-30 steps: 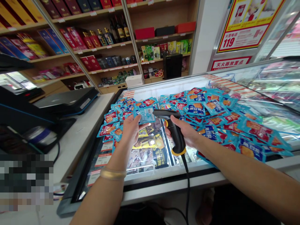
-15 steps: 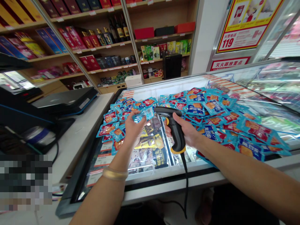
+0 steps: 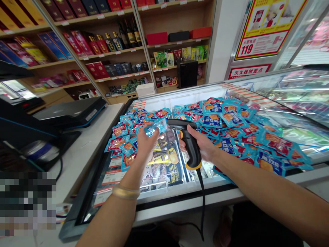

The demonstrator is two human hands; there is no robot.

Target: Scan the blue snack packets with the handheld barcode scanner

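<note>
You held a blue packet (image 3: 161, 126) pinched in your left hand (image 3: 147, 140) above the freezer (image 3: 177, 207), just left of the scanner (image 3: 193, 151) gripped in your right hand (image 3: 203, 143); the scanner's head pointed crosswise toward the packet, contact unclear.

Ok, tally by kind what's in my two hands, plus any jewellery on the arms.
Black scanner: 1, in the right hand
Light-blue packet: 1 that I can make out, in the left hand
Gold-coloured bangle: 1, worn on the left
Total: 3

Shop: stocked shelves (image 3: 168, 44), probably price tags (image 3: 100, 16)
</note>
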